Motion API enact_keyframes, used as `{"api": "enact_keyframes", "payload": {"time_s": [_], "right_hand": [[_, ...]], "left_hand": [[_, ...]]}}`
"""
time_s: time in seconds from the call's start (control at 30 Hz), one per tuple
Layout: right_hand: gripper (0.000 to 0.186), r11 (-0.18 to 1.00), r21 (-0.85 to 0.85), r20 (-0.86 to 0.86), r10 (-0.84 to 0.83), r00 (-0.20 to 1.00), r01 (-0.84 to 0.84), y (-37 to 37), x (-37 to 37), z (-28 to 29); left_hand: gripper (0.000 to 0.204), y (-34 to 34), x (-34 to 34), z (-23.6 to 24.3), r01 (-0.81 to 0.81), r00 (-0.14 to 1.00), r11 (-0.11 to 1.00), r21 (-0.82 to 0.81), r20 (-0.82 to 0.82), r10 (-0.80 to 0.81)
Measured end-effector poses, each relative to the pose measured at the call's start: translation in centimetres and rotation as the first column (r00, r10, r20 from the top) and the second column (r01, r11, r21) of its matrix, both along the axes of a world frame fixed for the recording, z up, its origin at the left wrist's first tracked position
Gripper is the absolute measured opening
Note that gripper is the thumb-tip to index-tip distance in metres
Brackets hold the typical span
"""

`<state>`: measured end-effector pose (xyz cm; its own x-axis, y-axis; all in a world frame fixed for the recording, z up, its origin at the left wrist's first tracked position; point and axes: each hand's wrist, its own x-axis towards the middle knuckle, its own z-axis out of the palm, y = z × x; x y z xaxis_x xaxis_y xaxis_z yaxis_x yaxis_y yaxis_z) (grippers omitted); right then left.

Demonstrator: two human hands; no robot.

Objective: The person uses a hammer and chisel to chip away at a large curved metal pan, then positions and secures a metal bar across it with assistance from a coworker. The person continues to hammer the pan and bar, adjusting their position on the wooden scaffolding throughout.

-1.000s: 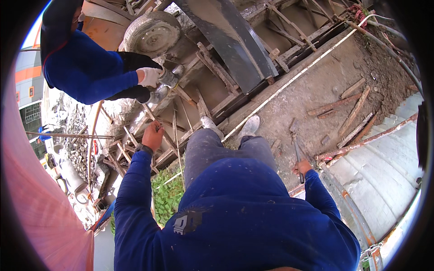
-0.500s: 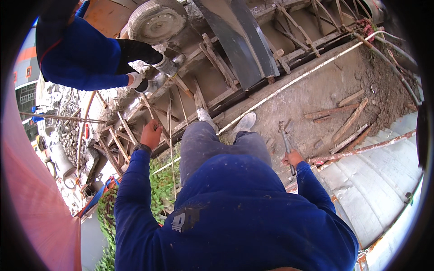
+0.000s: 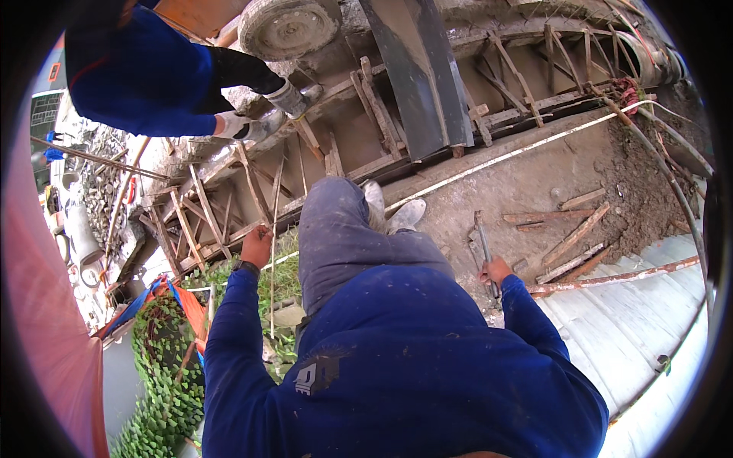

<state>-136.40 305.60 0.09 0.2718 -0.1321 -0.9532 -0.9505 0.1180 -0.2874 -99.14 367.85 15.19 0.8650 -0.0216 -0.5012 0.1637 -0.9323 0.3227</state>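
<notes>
Concrete slab below. Your right hand [image 3: 496, 270] grips a metal bar [image 3: 483, 243], which points up and away. Your left hand [image 3: 256, 246] clasps a thin rod [image 3: 272, 252]. Since the earlier frame, both hands have shifted slightly; grips unchanged.

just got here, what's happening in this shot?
A person in a blue top stands over a muddy trench lined with wooden formwork. The right hand grips a metal bar tool, its free end pointing away over the dirt. The left hand is closed at a thin rod beside the wooden bracing; whether it fully grips it is hard to tell. A co-worker in blue bends over the formwork further along, gloved hand down at the timber.
</notes>
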Motion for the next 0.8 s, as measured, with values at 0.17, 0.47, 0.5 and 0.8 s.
{"api": "enact_keyframes", "payload": {"time_s": [0.17, 0.47, 0.5, 0.8], "right_hand": [[0.016, 0.998, -0.011, -0.01, 0.069, 0.998, -0.069, -0.6, 0.0, 1.1], [0.011, 0.966, -0.124, 0.04, 0.234, 0.971, -0.228, 2.0, 3.0, 7.4], [0.015, 0.943, -0.17, 0.035, 0.296, 0.955, -0.286, 2.2, 3.4, 8.0], [0.053, 0.797, -0.464, -0.044, 0.416, 0.909, -0.387, -4.2, -5.1, -9.7]], "left_hand": [[0.028, -1.9, -1.1, -3.1, -0.007, 0.999, 0.996, -0.083, -0.035, 0.004], [0.029, -6.5, 5.6, -6.6, 0.13, 0.989, 0.969, -0.211, 0.104, -0.11], [0.029, -7.6, 6.6, -6.5, 0.094, 0.995, 0.966, -0.241, 0.058, -0.082], [0.029, -9.0, 10.8, -13.9, 0.078, 0.992, 0.946, -0.314, 0.119, -0.043]]}}
